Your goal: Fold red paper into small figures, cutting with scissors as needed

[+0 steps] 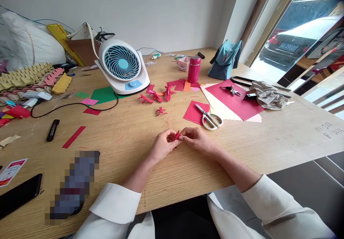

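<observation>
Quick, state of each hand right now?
Left hand: closed, holding the red folded paper.
Right hand: closed, pinching the same red folded paper.

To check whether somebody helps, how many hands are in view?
2: left hand and right hand, meeting at the red folded paper over the table. No other hands show.

**One head view, forward and down**

Worn on the head, the camera looks from above, over the surface [129, 135] from its near edge, at six o'clock, towards the wall [172, 13] at twelve. The left grip [163, 144] and right grip [198, 138] sit near, just below the centre; the fan [123, 64] stands farther off at ten, the window frame [272, 20] at two.
</observation>
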Available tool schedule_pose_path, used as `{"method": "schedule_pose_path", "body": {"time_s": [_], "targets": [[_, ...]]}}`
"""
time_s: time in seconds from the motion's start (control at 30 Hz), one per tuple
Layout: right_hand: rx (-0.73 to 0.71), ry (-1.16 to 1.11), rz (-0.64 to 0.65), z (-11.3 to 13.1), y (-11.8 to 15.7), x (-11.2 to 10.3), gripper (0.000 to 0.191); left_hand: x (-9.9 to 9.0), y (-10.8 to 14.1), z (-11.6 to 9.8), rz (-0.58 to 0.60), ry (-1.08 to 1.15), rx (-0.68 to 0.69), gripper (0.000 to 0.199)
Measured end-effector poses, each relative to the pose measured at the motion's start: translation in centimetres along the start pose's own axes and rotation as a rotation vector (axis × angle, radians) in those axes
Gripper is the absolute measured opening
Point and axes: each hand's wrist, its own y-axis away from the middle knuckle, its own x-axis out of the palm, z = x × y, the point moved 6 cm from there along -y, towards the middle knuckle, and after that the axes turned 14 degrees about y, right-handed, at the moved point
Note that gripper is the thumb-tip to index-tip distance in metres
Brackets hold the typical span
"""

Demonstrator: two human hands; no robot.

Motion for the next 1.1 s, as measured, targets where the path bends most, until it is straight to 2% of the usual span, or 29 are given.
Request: {"method": "schedule_pose_path", "body": {"time_s": [0.13,0.27,0.53,1.1], "targets": [[0.013,-0.106,0.069,-0.2,-0.2,0.4,0.041,0.3,0.5,0.0,0.030,0.144,-0.037,0.037],[0.031,-0.146,0.068,-0.2,-0.2,0.7,0.039,0.6,0.8,-0.3,0.055,0.196,-0.049,0.038],[0.034,0.010,-0.008,0.4,0.1,0.5,0.030,0.5,0.9,-0.1,0.102,0.202,-0.047,0.040],[0.035,-0.123,0.001,-0.5,-0.3,0.6,0.040,-0.6,0.6,0.1,0.054,-0.029,0.070,0.027]]}}
